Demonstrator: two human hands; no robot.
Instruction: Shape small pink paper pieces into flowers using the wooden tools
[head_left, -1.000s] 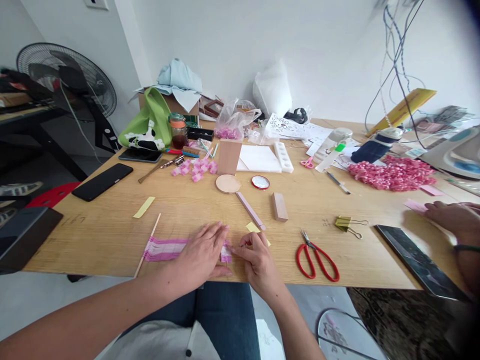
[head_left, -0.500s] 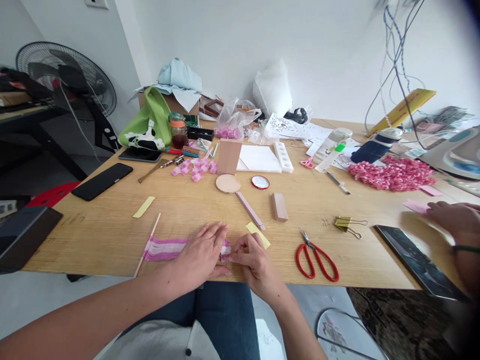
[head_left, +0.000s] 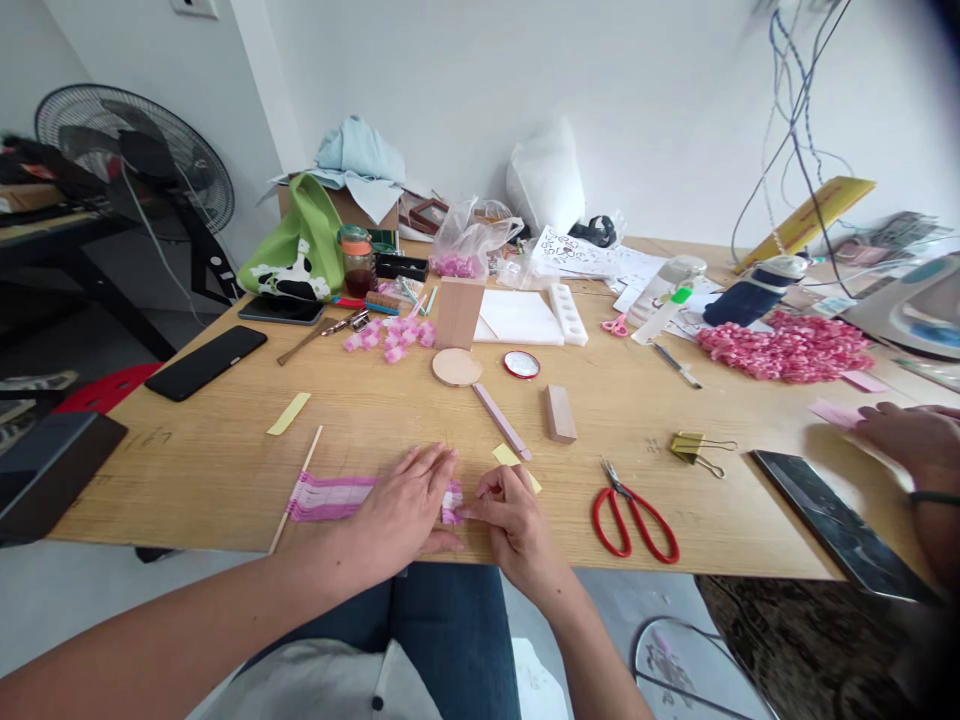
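1. Head view: pink-and-white strip (head_left: 330, 498) lies flat on the bench (head_left: 202, 480), one end at a thin stick (head_left: 310, 455).
2. Left hand (head_left: 401, 510): flat across the strip, fingers extended, nearly together.
3. Right hand (head_left: 515, 512): fingers bent at the strip's other end; grip cannot be told.
4. Change: right fingers drawn slightly back since half a second ago; strip unshifted, its end apparently being adjusted.

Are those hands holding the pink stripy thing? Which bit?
The left hand lies flat over the pink strip near its right end, not gripping it. The right hand has its fingers at that end; whether they pinch it cannot be told.
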